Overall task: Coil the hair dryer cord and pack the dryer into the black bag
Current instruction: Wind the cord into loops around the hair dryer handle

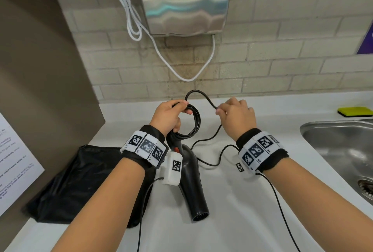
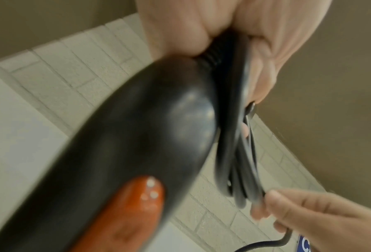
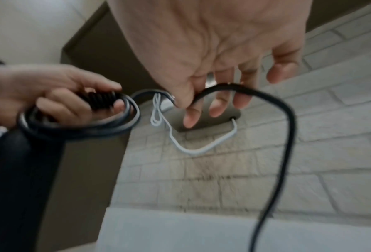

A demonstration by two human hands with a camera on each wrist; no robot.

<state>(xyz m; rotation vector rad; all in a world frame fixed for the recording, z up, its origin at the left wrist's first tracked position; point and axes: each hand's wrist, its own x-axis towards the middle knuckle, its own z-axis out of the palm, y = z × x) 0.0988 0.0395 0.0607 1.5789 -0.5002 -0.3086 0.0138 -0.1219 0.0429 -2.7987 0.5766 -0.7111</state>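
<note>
The black hair dryer [image 1: 191,179] with an orange switch [image 2: 128,218] hangs nozzle down over the white counter. My left hand [image 1: 171,114] grips the end of its handle together with a few coiled loops of the black cord [image 1: 193,122]. My right hand [image 1: 236,116] pinches the cord [image 3: 218,87] a little to the right, with an arch of cord between the two hands. The loose remainder of the cord [image 1: 214,148] trails over the counter. The black bag [image 1: 80,181] lies flat on the counter at the left, under my left forearm.
A steel hand dryer [image 1: 185,3] with a white cable [image 1: 161,49] hangs on the tiled wall ahead. A steel sink [image 1: 343,146] is at the right, with a yellow sponge [image 1: 355,111] behind it. A brown partition [image 1: 40,70] bounds the left side.
</note>
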